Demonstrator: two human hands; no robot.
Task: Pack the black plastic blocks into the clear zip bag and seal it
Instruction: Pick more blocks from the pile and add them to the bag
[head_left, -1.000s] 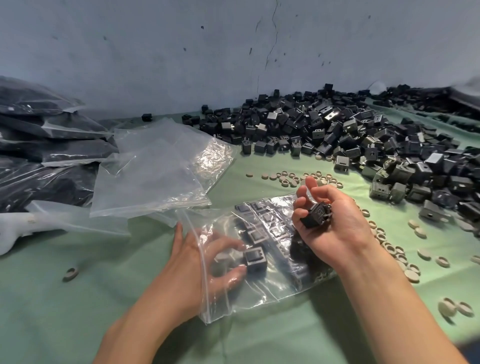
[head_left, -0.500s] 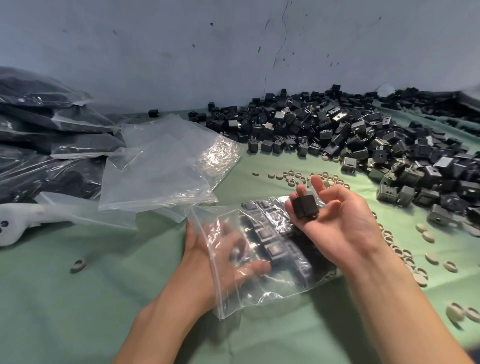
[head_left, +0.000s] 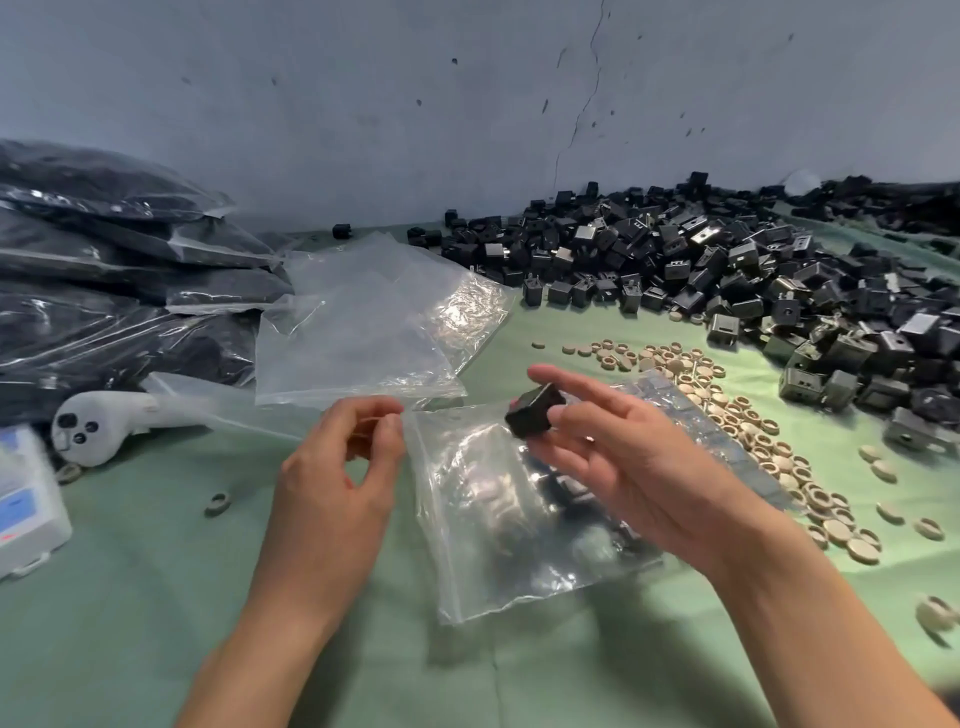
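A clear zip bag (head_left: 498, 525) lies on the green cloth in front of me with several black plastic blocks inside. My left hand (head_left: 332, 478) pinches the bag's upper left corner at its open mouth. My right hand (head_left: 623, 462) hovers over the bag and holds one black block (head_left: 535, 410) between thumb and fingertips, just above the mouth. A big heap of loose black blocks (head_left: 727, 270) covers the table at the back right.
Empty clear bags (head_left: 363, 322) lie behind my left hand. Filled bags (head_left: 104, 270) are stacked at the far left. A white controller (head_left: 104, 421) and a plastic box (head_left: 26, 499) sit at the left. Beige round caps (head_left: 737, 415) are strewn to the right.
My left hand has come out of the bag and now pinches its corner. My right hand has carried the block leftward over the bag's mouth. The view shifted right.
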